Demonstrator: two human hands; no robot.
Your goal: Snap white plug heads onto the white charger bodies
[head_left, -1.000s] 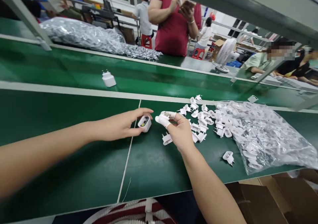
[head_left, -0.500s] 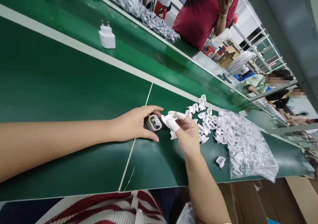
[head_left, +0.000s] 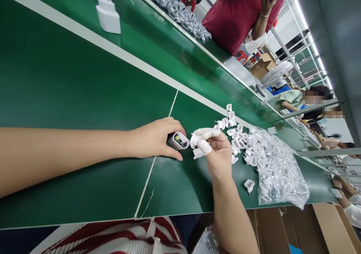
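My left hand (head_left: 159,139) curls around a white charger housing (head_left: 179,141) just above or on the green bench. The housing's open end faces right and shows a small circuit board inside. Its fingers bend over the far side, while the thumb reaches along the near side. White finger covers sit on the thumb and fingers of my right hand (head_left: 216,145), which pinches a white plug cap (head_left: 193,140) close to that open end. Another white piece (head_left: 198,153) lies under the right hand. Loose plug caps (head_left: 238,136) are scattered just beyond it.
A clear plastic bag (head_left: 282,175) of plug caps lies at the right. One single cap (head_left: 249,185) rests nearer the edge. An assembled white charger (head_left: 108,15) stands on the far strip. Cardboard boxes (head_left: 299,227) sit below the bench; a person in red stands across.
My left fingers have closed in around the housing, which now tips toward the right hand. The right hand has turned the plug cap, hiding its metal pins. The camera view has shifted slightly.
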